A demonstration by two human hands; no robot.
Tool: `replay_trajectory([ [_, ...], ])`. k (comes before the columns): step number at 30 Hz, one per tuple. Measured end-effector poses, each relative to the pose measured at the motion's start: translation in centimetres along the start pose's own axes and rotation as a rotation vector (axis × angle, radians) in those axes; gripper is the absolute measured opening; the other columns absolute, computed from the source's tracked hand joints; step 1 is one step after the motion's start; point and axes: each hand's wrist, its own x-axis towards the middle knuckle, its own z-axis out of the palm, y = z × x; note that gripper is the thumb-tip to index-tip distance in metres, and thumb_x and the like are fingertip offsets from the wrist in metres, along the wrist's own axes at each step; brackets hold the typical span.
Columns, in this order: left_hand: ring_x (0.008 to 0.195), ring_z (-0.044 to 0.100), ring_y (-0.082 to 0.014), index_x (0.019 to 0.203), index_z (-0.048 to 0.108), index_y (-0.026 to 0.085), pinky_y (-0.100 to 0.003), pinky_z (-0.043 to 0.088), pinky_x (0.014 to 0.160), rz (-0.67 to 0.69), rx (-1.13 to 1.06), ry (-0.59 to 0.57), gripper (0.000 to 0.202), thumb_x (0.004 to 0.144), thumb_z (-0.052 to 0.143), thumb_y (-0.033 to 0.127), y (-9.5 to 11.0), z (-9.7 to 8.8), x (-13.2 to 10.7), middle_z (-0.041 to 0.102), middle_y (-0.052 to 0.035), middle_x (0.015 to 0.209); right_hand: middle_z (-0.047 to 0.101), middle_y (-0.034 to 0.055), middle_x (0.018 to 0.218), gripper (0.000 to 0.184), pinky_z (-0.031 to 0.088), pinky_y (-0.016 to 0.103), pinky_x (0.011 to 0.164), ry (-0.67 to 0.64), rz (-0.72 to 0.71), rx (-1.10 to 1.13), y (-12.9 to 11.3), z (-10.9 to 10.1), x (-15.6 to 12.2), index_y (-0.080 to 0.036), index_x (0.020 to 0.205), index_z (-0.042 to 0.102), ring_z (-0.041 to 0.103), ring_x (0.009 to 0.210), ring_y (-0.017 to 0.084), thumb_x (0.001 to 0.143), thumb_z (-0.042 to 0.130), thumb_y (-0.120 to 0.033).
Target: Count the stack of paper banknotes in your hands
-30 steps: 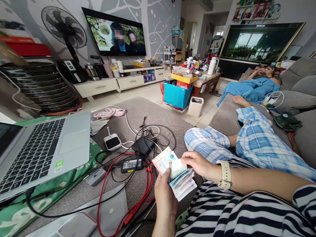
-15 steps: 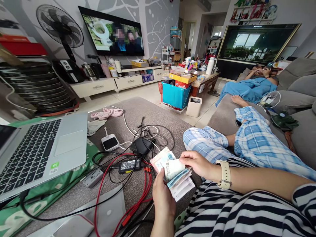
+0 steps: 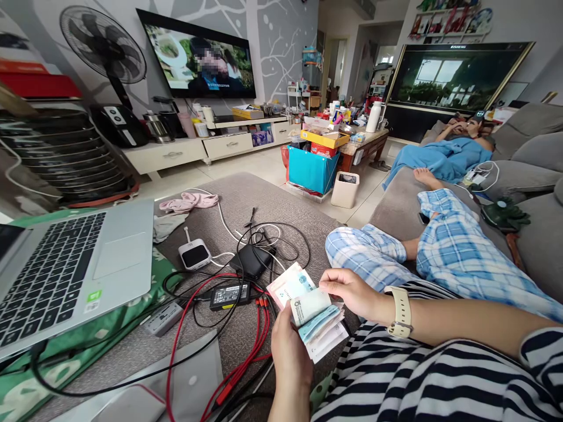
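A small stack of banknotes (image 3: 323, 328) is folded or fanned in my left hand (image 3: 290, 349), the thumb pressing on its near side. Greenish-white, blue and pale notes show at its lower right edge; a pinkish note (image 3: 288, 280) sticks out at the top left. My right hand (image 3: 352, 290), with a cream watch (image 3: 399, 312) on its wrist, is closed in a pinch at the upper edge of a greenish-white banknote (image 3: 310, 306), which curves up from the stack. Both hands are above the grey sofa seat, beside my striped shirt.
To the left an open laptop (image 3: 88, 264) lies on a green cloth. Red cables (image 3: 259, 334), black cords and a power adapter (image 3: 229, 295) are tangled beside my left hand. Farther off are a beige bin (image 3: 345, 190) and a blue box (image 3: 311, 170). Another person lies under a blue blanket (image 3: 433, 158).
The greenish-white note has bent upward and away from the blue notes, which now show more. My hands have barely shifted. The television picture has changed.
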Motion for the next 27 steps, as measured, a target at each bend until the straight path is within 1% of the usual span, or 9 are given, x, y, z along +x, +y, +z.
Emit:
replay_trajectory([
  [3, 0.081, 0.067, -0.0234, 0.100, 0.068, 0.009, -0.033, 0.052, 0.073, 0.004, 0.022, -0.004, 0.035, 0.073, 0.064, 0.031, -0.1, -0.2, 0.1, 0.071, -0.0120, 0.093, 0.048, -0.0034, 0.060, 0.028, 0.031, 0.023, 0.053, 0.002, 0.002, 0.013, 0.1, 0.1, 0.0, -0.015, 0.068, 0.054, 0.042, 0.056, 0.009, 0.081, 0.060, -0.040],
  [6, 0.080, 0.068, -0.0239, 0.100, 0.067, 0.008, -0.033, 0.052, 0.073, -0.012, 0.022, 0.011, 0.035, 0.074, 0.063, 0.031, 0.1, -0.3, 0.0, 0.070, -0.0132, 0.093, 0.050, -0.0034, 0.059, 0.030, 0.032, 0.023, 0.054, -0.001, 0.014, 0.020, 0.2, 0.4, 0.1, -0.015, 0.070, 0.056, 0.043, 0.054, 0.009, 0.082, 0.059, -0.042],
  [11, 0.083, 0.068, -0.0239, 0.104, 0.066, 0.009, -0.035, 0.051, 0.079, -0.037, -0.030, 0.016, 0.033, 0.079, 0.060, 0.030, 0.2, -0.3, 0.1, 0.069, -0.0149, 0.099, 0.051, -0.0037, 0.050, 0.032, 0.035, 0.024, 0.054, -0.045, 0.032, 0.004, 0.4, 0.8, 0.4, -0.015, 0.074, 0.057, 0.044, 0.049, 0.010, 0.084, 0.055, -0.045],
  [15, 0.082, 0.067, -0.0228, 0.103, 0.066, 0.010, -0.035, 0.051, 0.079, -0.028, -0.008, 0.045, 0.033, 0.078, 0.061, 0.030, 0.1, -0.6, 0.5, 0.069, -0.0138, 0.100, 0.050, -0.0040, 0.051, 0.032, 0.035, 0.024, 0.054, -0.052, 0.027, -0.003, 0.6, 0.9, 0.7, -0.015, 0.074, 0.057, 0.044, 0.049, 0.010, 0.084, 0.056, -0.046],
  [18, 0.080, 0.067, -0.0225, 0.104, 0.066, 0.010, -0.036, 0.051, 0.078, -0.036, -0.019, 0.053, 0.034, 0.077, 0.062, 0.030, 0.1, -0.9, 0.7, 0.070, -0.0130, 0.097, 0.052, -0.0025, 0.057, 0.032, 0.036, 0.025, 0.057, -0.045, 0.006, -0.033, 0.4, 0.7, 0.7, -0.015, 0.074, 0.057, 0.046, 0.055, 0.010, 0.085, 0.055, -0.046],
  [21, 0.080, 0.067, -0.0226, 0.103, 0.065, 0.009, -0.035, 0.051, 0.078, -0.019, -0.041, 0.057, 0.035, 0.075, 0.064, 0.030, 0.2, -0.8, 0.5, 0.070, -0.0124, 0.094, 0.057, 0.0014, 0.072, 0.034, 0.040, 0.027, 0.066, -0.040, -0.107, -0.140, -0.2, 0.4, 0.2, -0.015, 0.079, 0.059, 0.052, 0.068, 0.013, 0.088, 0.051, -0.046],
  [24, 0.082, 0.067, -0.0229, 0.103, 0.065, 0.009, -0.034, 0.051, 0.077, -0.002, -0.052, 0.032, 0.036, 0.074, 0.065, 0.030, 0.3, -0.6, 0.3, 0.070, -0.0128, 0.095, 0.061, 0.0056, 0.089, 0.029, 0.042, 0.031, 0.076, -0.081, -0.320, -0.378, -1.2, 0.3, -0.6, -0.016, 0.092, 0.062, 0.054, 0.082, 0.017, 0.089, 0.051, -0.043],
  [27, 0.083, 0.067, -0.0224, 0.103, 0.066, 0.009, -0.033, 0.050, 0.077, 0.010, -0.045, 0.024, 0.035, 0.074, 0.064, 0.030, 0.3, -0.5, 0.2, 0.070, -0.0124, 0.098, 0.062, 0.0084, 0.099, 0.025, 0.040, 0.036, 0.085, -0.112, -0.540, -0.641, -1.8, 0.4, -1.3, -0.019, 0.104, 0.063, 0.053, 0.094, 0.020, 0.092, 0.048, -0.035],
])
